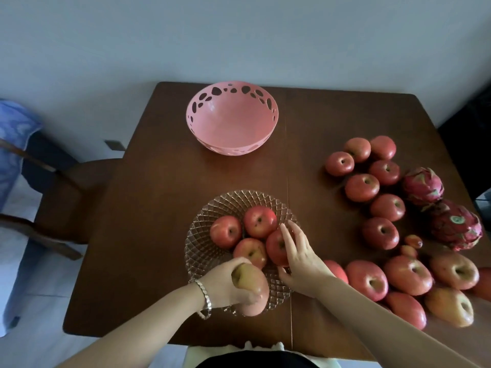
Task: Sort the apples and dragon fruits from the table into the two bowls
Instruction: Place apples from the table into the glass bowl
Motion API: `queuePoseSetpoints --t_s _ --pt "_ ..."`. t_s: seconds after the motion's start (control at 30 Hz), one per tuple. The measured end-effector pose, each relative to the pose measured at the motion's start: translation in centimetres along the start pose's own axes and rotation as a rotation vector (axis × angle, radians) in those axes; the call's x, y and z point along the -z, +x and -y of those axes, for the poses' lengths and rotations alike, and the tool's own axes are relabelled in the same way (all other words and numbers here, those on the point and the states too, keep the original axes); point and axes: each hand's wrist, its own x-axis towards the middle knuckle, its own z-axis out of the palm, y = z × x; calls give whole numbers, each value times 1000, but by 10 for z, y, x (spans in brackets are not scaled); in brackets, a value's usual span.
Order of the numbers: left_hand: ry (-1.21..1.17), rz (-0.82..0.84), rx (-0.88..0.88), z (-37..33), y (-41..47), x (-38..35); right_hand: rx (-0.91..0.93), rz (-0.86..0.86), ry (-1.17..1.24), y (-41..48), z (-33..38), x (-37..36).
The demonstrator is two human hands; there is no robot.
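Observation:
A cut-glass bowl (212,216) near the table's front holds several red apples. My left hand (225,282) grips a yellow-red apple (252,290) over the bowl's near rim. My right hand (297,258) rests with spread fingers on another apple (276,248) at the bowl's right side. A pink perforated bowl (231,120) stands empty at the back. Several more apples (366,278) lie loose on the right of the table. Two dragon fruits (422,185) (455,225) lie near the right edge.
The brown wooden table (159,181) stands against a pale wall. A wooden chair (53,197) stands to the left, with blue cloth (13,134) beyond it. Two small reddish fruits (413,241) lie among the apples.

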Motion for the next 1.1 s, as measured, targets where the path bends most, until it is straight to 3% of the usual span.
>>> queuePoseSetpoints --t_s 0.1,0.27,0.33,0.63,0.8,1.0,1.1 --pt "-418 150 77 -5 3 -9 -83 127 92 6 0 10" --pt "-1009 47 176 -12 21 -26 -95 167 128 13 0 18" --pt "-1111 -33 182 -13 22 -30 -80 165 114 15 0 17" --pt "-973 -154 77 1 20 -28 -47 144 102 17 6 9" --pt "-782 -171 27 1 15 -25 -114 207 30 25 12 13" --pt "-723 -157 82 -9 12 -16 -228 241 -28 27 27 22" --pt "-697 -210 190 -19 11 -16 -125 194 -46 19 38 34"
